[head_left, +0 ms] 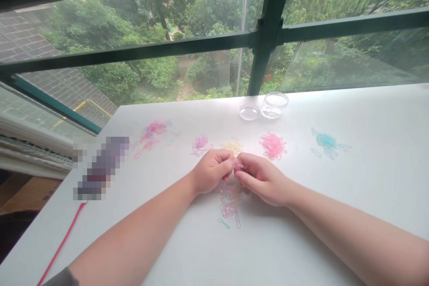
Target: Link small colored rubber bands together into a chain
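Note:
My left hand [214, 170] and my right hand [264, 179] meet fingertip to fingertip above the white table. Between the right thumb and fingers shows a small pale pinkish loop [238, 167], which looks like a paper clip. The left fingers are pinched together against it; what lies inside them is hidden. Just below the hands is a loose heap of mixed-colour paper clips [229, 201], with a teal paper clip [223, 222] at its near edge. Behind the hands lies a yellow pile [233, 145], partly covered by them.
Further piles are purple [201, 143], pink [273, 145], teal [327, 142] and mixed [156, 129]. A clear jar [275, 105] and a clear lid [249, 113] stand by the window. At left, a blurred-out object [102, 167] has a red cord [62, 243].

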The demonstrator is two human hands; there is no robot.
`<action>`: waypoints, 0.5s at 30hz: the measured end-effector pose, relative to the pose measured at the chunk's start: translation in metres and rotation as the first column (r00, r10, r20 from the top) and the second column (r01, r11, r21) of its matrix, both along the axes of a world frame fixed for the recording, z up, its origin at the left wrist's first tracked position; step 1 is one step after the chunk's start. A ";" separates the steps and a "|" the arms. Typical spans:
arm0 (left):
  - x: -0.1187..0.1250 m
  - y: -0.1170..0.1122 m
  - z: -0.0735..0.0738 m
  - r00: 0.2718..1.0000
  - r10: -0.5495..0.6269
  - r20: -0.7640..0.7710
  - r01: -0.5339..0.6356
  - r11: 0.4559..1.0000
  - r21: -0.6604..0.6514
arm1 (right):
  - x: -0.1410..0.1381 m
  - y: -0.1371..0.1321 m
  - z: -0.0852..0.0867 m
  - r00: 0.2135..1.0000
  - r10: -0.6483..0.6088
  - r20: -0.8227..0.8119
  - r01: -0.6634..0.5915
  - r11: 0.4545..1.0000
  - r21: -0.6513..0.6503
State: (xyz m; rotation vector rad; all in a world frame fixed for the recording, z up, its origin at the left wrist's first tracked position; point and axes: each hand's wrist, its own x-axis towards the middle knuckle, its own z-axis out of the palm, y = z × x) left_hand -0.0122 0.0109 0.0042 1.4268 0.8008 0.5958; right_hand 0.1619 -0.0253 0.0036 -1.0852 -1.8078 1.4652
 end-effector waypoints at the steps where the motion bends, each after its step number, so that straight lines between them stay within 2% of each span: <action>1: 0.000 0.000 0.000 1.000 0.001 -0.010 -0.001 1.000 0.004 | 0.000 0.000 -0.001 1.000 0.001 -0.009 -0.001 1.000 -0.013; 8: 0.000 -0.002 0.003 0.998 -0.017 -0.065 0.019 0.999 0.037 | 0.003 0.002 -0.006 0.992 -0.014 -0.127 0.006 0.998 -0.067; 15: -0.001 -0.002 0.000 0.995 -0.044 -0.086 0.047 0.998 0.029 | 0.002 0.002 -0.007 0.999 -0.019 -0.046 0.016 0.997 -0.076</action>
